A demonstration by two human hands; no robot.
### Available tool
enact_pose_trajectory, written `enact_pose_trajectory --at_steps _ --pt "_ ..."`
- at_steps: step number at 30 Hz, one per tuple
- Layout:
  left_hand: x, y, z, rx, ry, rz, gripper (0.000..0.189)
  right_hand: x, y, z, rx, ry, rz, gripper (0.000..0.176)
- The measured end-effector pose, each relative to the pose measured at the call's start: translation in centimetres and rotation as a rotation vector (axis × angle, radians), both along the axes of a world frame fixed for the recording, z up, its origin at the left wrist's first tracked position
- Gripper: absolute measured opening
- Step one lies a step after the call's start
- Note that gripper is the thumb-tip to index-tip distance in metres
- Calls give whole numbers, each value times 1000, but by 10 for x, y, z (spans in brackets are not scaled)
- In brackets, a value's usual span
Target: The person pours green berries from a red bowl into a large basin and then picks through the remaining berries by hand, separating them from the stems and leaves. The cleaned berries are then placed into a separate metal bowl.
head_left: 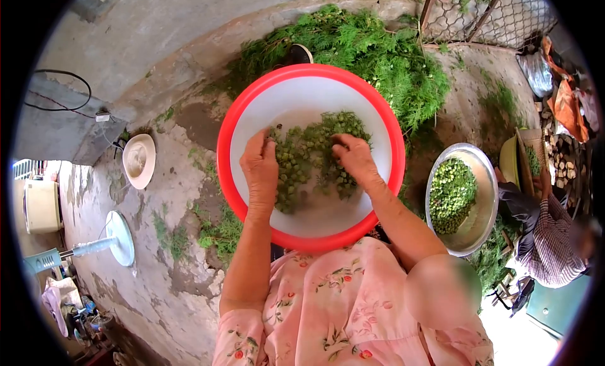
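Observation:
A large round basin with a red rim and white inside rests near my lap. Green seed clusters and leafy bits lie in its middle. At the left side of the pile is my left hand, fingers curled down at its edge. My right hand is on the right part of the pile, fingers bent into the greens. Whatever the fingertips hold is too small to make out. To the right stands a metal bowl with green seeds.
Cut green branches are heaped beyond the basin. A hat and a light-blue fan are at the left. Another person sits at the right beside a yellow-green container. A mesh panel stands at the upper right.

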State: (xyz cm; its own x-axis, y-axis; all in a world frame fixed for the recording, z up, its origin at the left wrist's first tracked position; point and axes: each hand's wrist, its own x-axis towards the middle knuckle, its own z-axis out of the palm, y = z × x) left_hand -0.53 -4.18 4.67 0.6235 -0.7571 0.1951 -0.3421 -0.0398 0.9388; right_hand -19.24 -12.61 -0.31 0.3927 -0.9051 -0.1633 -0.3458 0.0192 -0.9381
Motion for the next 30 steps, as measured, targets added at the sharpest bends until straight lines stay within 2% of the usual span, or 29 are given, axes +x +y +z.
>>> enact_pose_trajectory --at_steps 3,6,9,12,15,18,20,21,27,30 --pt "1 2 19 -62 486 36 24 -4 -7 5 62 -75 -164 23" --pt "6 8 26 19 680 69 27 -3 -6 6 26 -124 -259 22" --pt "6 12 41 49 984 52 25 -6 -7 9 52 16 -154 25" --pt "3 28 33 30 1033 45 24 -4 -7 11 -12 3 -165 23" --pt "-2 39 25 114 1016 50 24 -4 -7 19 -1 16 -152 21" --pt "-7 43 21 170 1004 53 24 -3 -12 -12 -253 48 -102 20" --pt "-7 43 19 179 1018 56 25 -6 -11 -10 -286 258 20 20" --pt "-7 43 19 180 1016 55 25 -5 -9 -5 -300 363 81 20" --pt "-8 44 21 182 1033 59 25 -5 -10 -7 -199 370 131 17" --pt "-9 44 20 180 1033 55 25 -5 -14 -8 -253 487 186 14"
